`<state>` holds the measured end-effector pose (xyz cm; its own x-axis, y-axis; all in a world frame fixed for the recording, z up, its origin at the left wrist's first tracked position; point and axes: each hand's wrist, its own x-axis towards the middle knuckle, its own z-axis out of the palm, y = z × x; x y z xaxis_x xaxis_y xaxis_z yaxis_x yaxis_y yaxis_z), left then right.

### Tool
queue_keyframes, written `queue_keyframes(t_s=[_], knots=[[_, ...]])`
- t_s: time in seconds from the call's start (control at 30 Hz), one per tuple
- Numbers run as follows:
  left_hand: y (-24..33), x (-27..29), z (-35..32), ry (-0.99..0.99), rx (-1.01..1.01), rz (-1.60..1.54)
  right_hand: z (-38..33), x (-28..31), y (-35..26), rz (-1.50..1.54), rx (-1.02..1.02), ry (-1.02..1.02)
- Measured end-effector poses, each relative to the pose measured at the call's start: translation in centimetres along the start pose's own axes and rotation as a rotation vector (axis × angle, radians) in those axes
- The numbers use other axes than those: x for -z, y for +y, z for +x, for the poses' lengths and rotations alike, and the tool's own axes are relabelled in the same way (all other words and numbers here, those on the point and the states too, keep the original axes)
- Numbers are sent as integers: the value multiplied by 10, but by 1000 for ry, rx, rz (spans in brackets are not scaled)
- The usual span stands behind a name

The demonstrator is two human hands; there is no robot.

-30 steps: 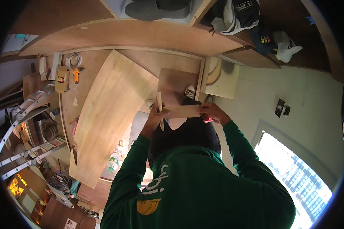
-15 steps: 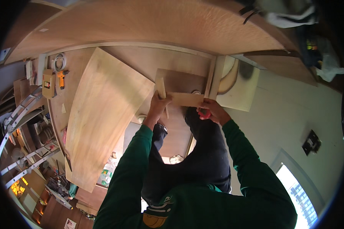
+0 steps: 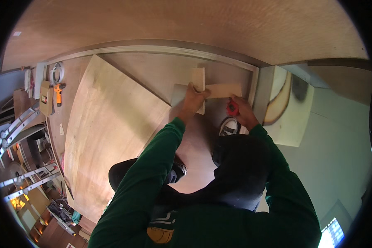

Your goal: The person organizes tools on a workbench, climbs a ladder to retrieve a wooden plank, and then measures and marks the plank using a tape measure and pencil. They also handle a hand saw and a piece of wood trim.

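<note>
My left hand (image 3: 191,100) is closed around a short upright wood strip (image 3: 199,76) and the left end of a flat rectangular plywood piece (image 3: 224,90). Strip and piece cross each other; whether they are joined cannot be made out. At the piece's right end is my right hand (image 3: 245,113), curled round a red tape measure (image 3: 232,107), its fingertips against the wood. Both hands are low over the wooden panel floor (image 3: 153,66), in front of my shoes.
A large pale plywood sheet (image 3: 107,124) lies at the left. Beyond it are an orange cordless drill (image 3: 59,94), a cardboard box (image 3: 46,98), a white roll (image 3: 57,72) and a ladder (image 3: 16,124). A raised wooden edge (image 3: 153,48) runs along the far side; a pale block (image 3: 289,107) stands right.
Both hands, with the plywood piece, strip and tape measure, have moved forward and right. I am crouched lower, with my knees farther apart, and the view has come nearer the floor.
</note>
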<state>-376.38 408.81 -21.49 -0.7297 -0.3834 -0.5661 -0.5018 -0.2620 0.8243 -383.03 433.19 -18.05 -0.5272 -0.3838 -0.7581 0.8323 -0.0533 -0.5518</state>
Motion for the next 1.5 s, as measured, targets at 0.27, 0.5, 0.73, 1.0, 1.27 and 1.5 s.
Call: queue_keyframes(t_s=[0.27, 0.5, 0.73, 1.0, 1.27, 1.5], knots=[[2, 54, 61, 185, -22, -2, 144, 119, 39, 206, 204, -37], [-21, 79, 72, 215, 38, -341, 202, 163, -22, 179, 220, 337], [-73, 80, 103, 295, 126, -540, 216, 128, -25, -70, 211, 386], [-76, 95, 104, 23, 148, -362, 219, 136, -25, 228, 248, 161], [-127, 108, 100, 95, 141, -343, 201, 100, -26, 22, 224, 322], [-127, 114, 102, 108, 103, -281, 173, 61, -21, 184, 147, 220]])
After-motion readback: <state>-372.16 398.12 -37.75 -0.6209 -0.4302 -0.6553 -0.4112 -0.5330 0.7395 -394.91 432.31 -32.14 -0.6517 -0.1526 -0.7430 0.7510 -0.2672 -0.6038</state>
